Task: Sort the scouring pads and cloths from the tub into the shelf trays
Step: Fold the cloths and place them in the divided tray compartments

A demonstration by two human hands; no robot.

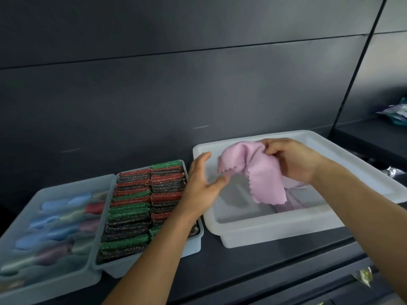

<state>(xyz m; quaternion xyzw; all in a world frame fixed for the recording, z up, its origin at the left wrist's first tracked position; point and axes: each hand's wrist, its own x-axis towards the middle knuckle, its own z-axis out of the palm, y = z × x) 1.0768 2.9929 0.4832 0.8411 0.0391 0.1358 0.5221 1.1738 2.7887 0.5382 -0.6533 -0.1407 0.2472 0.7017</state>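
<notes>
We see the right hand (293,160) pinching a pink cloth (262,175) at its bunched top edge, fingers curled tight on the fabric, so that it hangs over the white tub (275,230) on the dark shelf (220,269). The left hand (203,183) hovers just beside the cloth's lower left corner with fingers spread, its thumb almost touching the scalloped edge. Left of the tub, a tray (193,245) holds packed scouring pads (136,208), and a further tray (66,285) holds blurred rolled cloths (57,227).
</notes>
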